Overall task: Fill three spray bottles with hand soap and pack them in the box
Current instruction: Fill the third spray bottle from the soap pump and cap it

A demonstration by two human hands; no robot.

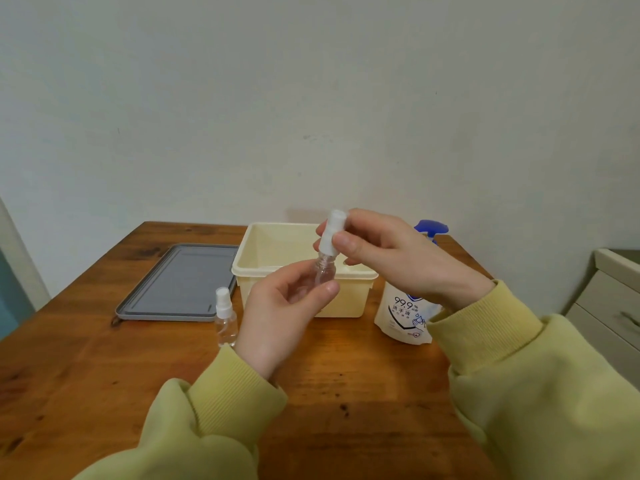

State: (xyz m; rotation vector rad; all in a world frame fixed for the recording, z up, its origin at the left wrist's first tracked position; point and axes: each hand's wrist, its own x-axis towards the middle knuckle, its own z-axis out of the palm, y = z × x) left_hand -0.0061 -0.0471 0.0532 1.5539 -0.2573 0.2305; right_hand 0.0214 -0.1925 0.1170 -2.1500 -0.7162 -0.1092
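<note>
The wooden table (86, 358) carried the open cream box (304, 296), with the grey lid (180, 282) flat at its nine o'clock and the hand soap bottle (403, 313) at its three o'clock. Before the box, the left hand (277, 317) curled round the clear body of a spray bottle (325, 273). The right hand (377, 251) pinched its white spray head (330, 233), with neck threads showing below. This looked like the unscrewing step. Next the head would have to come free so that soap could go in. A second spray bottle (225, 320) stood capped at the box's seven o'clock.
</note>
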